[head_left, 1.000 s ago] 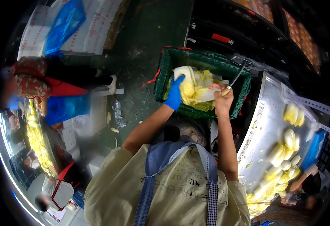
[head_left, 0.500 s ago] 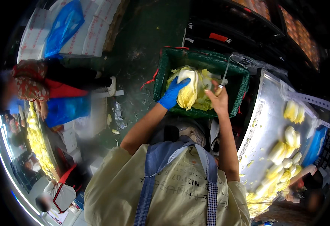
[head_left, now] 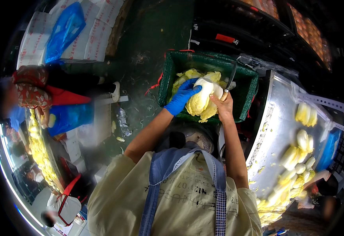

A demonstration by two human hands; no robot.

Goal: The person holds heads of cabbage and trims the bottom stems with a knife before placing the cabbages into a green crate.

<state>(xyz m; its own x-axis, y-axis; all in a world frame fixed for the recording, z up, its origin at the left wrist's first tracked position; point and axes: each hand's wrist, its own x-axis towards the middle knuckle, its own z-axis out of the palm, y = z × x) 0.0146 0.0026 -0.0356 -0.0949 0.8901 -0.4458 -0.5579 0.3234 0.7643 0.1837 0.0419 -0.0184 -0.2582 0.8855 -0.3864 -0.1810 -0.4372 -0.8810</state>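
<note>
My left hand (head_left: pixel 182 96), in a blue glove, grips a napa cabbage (head_left: pixel 201 98) from its left side, with the white base toward the far side and yellow leaves toward me. My bare right hand (head_left: pixel 224 106) is closed round the wooden handle of a knife (head_left: pixel 232 77), whose blade points up and away. Its thumb presses against the cabbage's right side, where a leaf stands out. Under the cabbage is a green woven-lined bin (head_left: pixel 249 88) with loose outer leaves (head_left: pixel 188 74) in it.
At right, a metal table (head_left: pixel 275 114) bears several trimmed cabbages (head_left: pixel 304 141). Dark crates (head_left: pixel 227 23) stand beyond the bin. On the left, a co-worker (head_left: pixel 30 84) stands by a belt of yellow cabbages (head_left: pixel 38 145). White boxes (head_left: pixel 97 35) sit far left.
My right hand has come in to touch the cabbage, and the knife blade has tilted more upright. The cabbage has turned in my left hand and a leaf now spreads from it.
</note>
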